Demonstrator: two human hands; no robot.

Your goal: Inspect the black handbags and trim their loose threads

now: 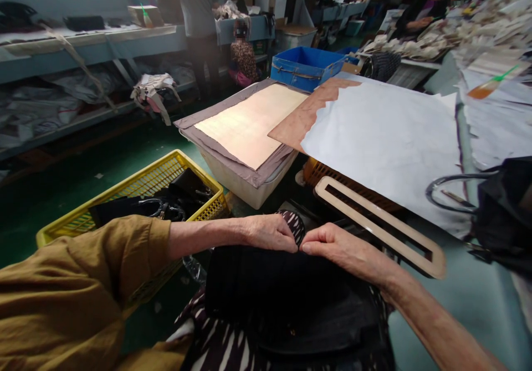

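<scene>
A black bag rests on my lap, over patterned dark-and-white cloth. Along its far edge, my left hand is closed with the fingers pinched at the rim. My right hand pinches the same edge just to the right, the fingertips of both hands almost meeting. What lies between the fingertips is too small to make out, but both hands appear to grip the bag's edge.
A yellow basket with black bags stands at left. Ahead is a white tub topped by a pale sheet. White paper covers the table at right, near a slotted board and another black bag. Other people are farther back.
</scene>
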